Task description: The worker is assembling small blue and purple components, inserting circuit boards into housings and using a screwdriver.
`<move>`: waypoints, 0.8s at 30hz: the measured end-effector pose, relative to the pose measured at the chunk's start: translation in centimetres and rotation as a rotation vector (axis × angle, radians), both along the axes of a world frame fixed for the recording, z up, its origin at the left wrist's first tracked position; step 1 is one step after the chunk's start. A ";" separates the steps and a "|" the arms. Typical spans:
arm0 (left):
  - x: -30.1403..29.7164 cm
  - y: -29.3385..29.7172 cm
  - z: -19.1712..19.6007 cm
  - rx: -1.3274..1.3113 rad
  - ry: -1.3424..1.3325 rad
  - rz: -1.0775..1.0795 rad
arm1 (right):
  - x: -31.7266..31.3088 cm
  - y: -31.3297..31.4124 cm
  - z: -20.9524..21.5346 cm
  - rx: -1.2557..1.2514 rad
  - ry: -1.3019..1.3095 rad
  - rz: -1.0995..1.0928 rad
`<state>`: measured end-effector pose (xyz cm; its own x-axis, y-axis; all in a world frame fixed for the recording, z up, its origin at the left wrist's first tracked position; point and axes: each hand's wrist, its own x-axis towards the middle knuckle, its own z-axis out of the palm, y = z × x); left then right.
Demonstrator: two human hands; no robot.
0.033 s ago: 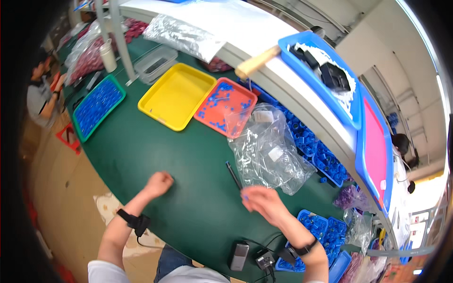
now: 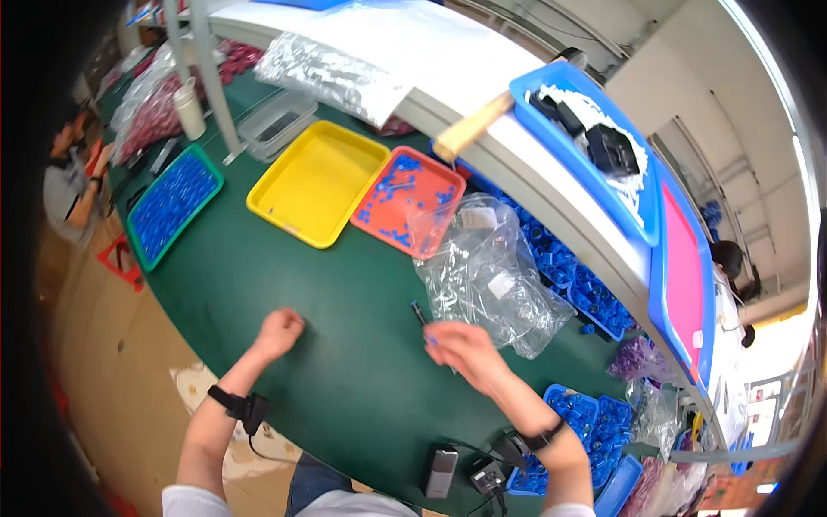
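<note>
A green table [image 2: 353, 388] carries a crumpled clear bag [image 2: 525, 306]. The left hand [image 2: 280, 333] is curled — whether around anything, I cannot tell. The right hand [image 2: 463, 350], fingers narrowed, overlaps a dark stick [image 2: 418, 311] beside the bag — and seemingly pinches a small blue piece [image 2: 432, 341].

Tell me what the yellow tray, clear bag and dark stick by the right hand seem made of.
Yellow tray: probably smooth moulded plastic, judging by its even colour and rounded corners.
Clear bag: thin, glossy plastic film, shown by its see-through creases and bright glints.
Dark stick by the right hand: plastic or metal, finish unclear; too little shows.
</note>
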<state>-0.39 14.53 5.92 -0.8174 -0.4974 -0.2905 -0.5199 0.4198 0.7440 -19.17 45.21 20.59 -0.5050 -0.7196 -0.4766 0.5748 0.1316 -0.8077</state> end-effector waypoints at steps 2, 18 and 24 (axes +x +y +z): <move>-2.3 -2.7 0.3 0.173 0.110 0.169 | -4.4 -6.7 -5.2 -0.071 -0.022 -0.222; -5.9 -3.4 3.7 0.617 0.026 0.113 | -7.6 7.6 -17.6 0.959 0.403 -1.244; -14.4 7.0 4.3 0.834 0.074 -0.261 | -8.2 9.8 -18.4 0.853 0.143 -1.052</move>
